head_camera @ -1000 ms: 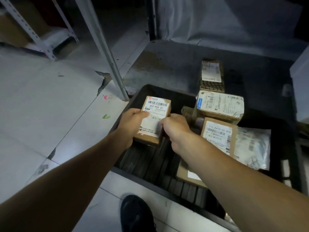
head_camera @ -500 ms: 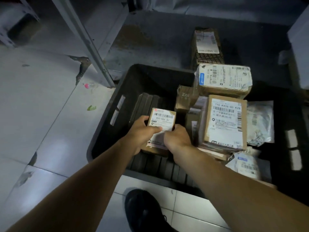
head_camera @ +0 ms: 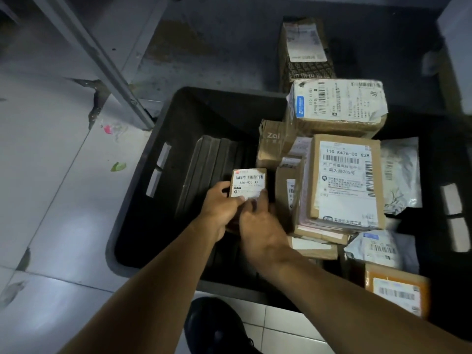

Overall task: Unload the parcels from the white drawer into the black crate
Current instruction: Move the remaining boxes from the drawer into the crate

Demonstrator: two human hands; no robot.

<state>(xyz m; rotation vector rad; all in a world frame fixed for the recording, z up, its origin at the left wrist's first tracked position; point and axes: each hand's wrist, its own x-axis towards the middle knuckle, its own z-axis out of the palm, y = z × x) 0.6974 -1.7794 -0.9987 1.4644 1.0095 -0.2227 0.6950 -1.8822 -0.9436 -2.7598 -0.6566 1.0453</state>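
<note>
At far left we see the pale tiled floor (head_camera: 51, 200), with a green scrap (head_camera: 118, 166) and a pink scrap (head_camera: 107, 129) lying near the foot of a grey metal upright (head_camera: 102, 60). Next comes the black crate (head_camera: 143, 200), its left part bare down to the ribbed bottom. Inside it, our left hand (head_camera: 217, 213) grips the left edge of a small cardboard parcel (head_camera: 249, 181) with a white barcode label, thumb on the label face. Our right hand (head_camera: 258, 226) holds the same parcel from the lower right, fingers curled onto its label; the parcel sits low in the crate, just left of the stacked parcels. Whether it touches the bottom we cannot tell. Further right lies a large labelled box (head_camera: 344, 180) on top of flatter parcels, with a white-wrapped box (head_camera: 337, 103) behind it and a brown box (head_camera: 304, 47) beyond the crate. A silver mailer (head_camera: 401, 175) and an orange parcel (head_camera: 396, 290) lie at right. A dark shoe (head_camera: 214, 325) shows below.
</note>
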